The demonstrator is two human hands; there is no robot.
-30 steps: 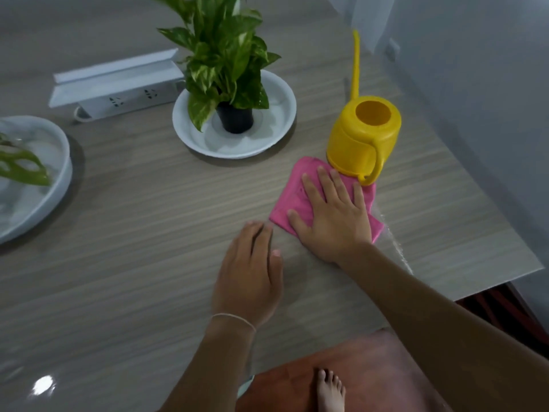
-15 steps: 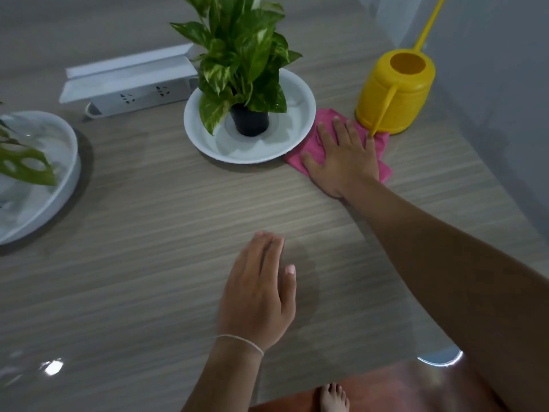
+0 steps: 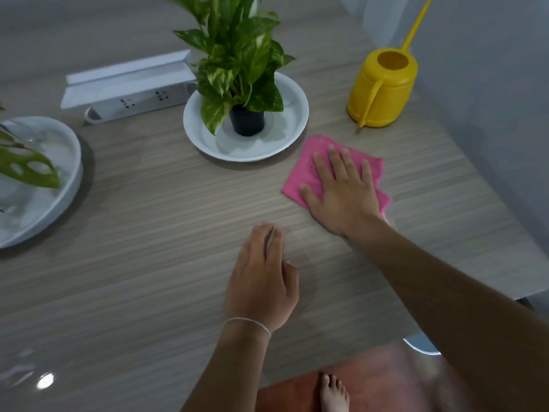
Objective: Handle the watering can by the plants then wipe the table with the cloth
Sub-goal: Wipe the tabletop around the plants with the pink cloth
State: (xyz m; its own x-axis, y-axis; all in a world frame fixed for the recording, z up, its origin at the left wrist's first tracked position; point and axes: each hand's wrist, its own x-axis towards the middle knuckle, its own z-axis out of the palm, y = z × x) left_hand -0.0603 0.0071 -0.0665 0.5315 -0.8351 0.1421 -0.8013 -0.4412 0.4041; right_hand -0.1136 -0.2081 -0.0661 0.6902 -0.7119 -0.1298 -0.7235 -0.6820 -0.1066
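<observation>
Right hand (image 3: 341, 191) flat, fingers (image 3: 335, 160) spread, pressing folded pink cloth (image 3: 300, 176) onto wood-grain table (image 3: 148, 203), right of centre. Unwiped stretch lies lower left. Yellow plastic watering can (image 3: 383, 90) upper right, apart from cloth. Left hand (image 3: 261, 281) open, empty, nearer camera.

You've got soft pink cloth (image 3: 319, 165) on a glossy wood-grain table (image 3: 148, 233), beside smooth yellow plastic watering can (image 3: 383, 93).
</observation>
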